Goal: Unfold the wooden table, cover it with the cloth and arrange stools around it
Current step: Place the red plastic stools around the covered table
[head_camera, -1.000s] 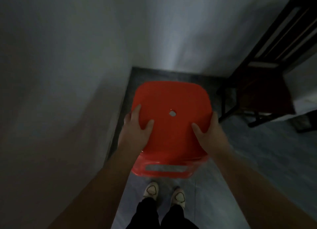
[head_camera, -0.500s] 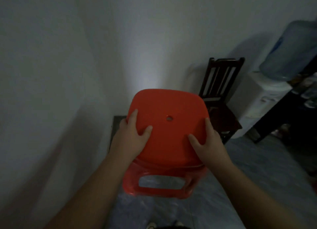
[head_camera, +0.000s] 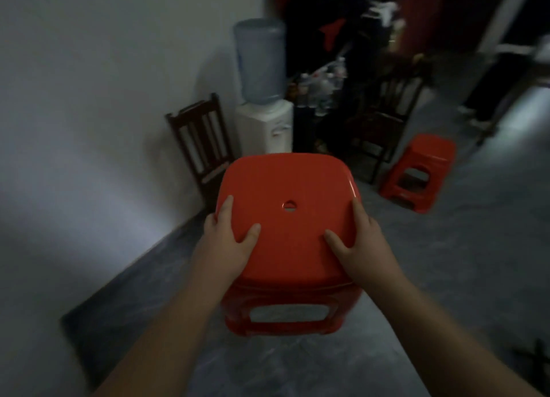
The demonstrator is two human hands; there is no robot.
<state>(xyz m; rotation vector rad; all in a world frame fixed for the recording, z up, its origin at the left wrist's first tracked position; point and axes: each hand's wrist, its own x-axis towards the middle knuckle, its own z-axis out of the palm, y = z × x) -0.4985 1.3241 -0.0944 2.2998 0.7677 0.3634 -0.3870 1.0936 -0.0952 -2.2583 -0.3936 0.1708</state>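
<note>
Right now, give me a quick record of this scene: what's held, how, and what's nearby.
Held: red stool
Grip: left hand on the seat's left edge, right hand on its right edge, thumbs on top
On floor: second stool, ahead to the right
By wall: wooden chair, water dispenser

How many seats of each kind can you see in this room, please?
Red plastic stools: 2 (held stool, floor stool)
Dark wooden chairs: 2 (wall chair, far chair)
Total: 4
</note>
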